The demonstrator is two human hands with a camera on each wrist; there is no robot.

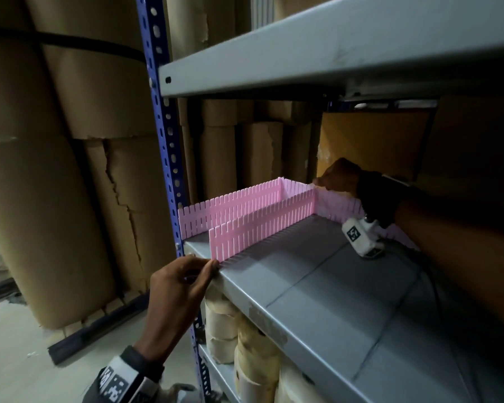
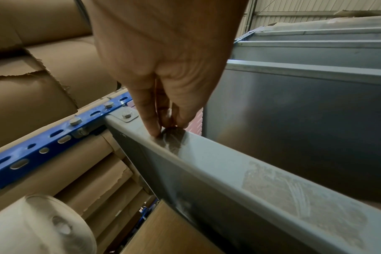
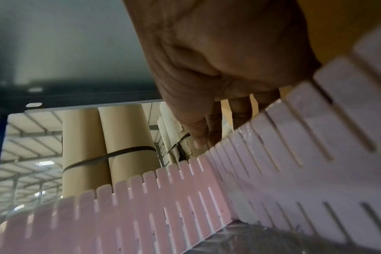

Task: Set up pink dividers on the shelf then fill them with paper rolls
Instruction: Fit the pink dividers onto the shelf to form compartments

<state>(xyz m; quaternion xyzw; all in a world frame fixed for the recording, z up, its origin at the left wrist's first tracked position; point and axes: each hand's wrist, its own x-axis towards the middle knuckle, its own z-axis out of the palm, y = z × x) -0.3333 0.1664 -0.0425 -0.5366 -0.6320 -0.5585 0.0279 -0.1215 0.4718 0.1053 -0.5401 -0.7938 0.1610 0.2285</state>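
Note:
Three pink slotted dividers stand on the grey shelf [image 1: 317, 286]. One runs along its left edge [image 1: 230, 205], a second [image 1: 262, 225] lies parallel to it, and a cross divider [image 1: 335, 203] spans the back. My left hand [image 1: 208, 269] touches the shelf's front lip with straight fingertips at the second divider's front end; the left wrist view shows the left hand [image 2: 163, 127] on the lip. My right hand [image 1: 322, 181] pinches the top of the cross divider [image 3: 294, 137] where it meets the second one, thumb [image 3: 198, 137] in front. Cream paper rolls [image 1: 224, 324] sit on the shelf below.
An upper grey shelf [image 1: 303, 53] hangs low over the working shelf. A blue perforated upright [image 1: 163, 141] stands at the left corner. Huge brown wrapped rolls [image 1: 56, 170] fill the space to the left and behind. A yellow-brown box [image 1: 370, 141] sits at the back right.

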